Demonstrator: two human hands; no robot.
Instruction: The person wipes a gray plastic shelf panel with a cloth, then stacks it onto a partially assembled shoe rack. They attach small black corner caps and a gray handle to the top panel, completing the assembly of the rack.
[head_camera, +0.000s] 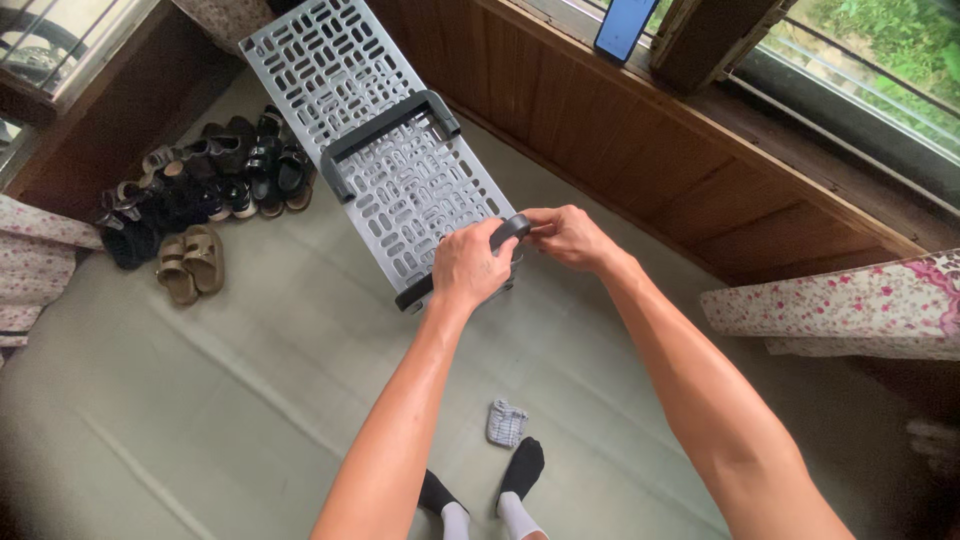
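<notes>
A folded grey plastic rack (385, 150) with oval slots and dark grey frame bars is held out in front of me, tilted away toward the wall. My left hand (470, 268) is closed around the dark bar (505, 235) at its near end. My right hand (567, 236) pinches the same bar at its right corner. A second dark bar (385, 125) crosses the rack's middle. Below, my feet in dark socks (522, 465) stand on the pale floor.
Several pairs of shoes and sandals (205, 200) sit on the floor at the left. A small grey cloth (507, 422) lies near my feet. A wooden wall with a window ledge (760, 130) runs behind the rack, with a blue phone (622, 28) on it. Floral fabric (850, 300) is at right.
</notes>
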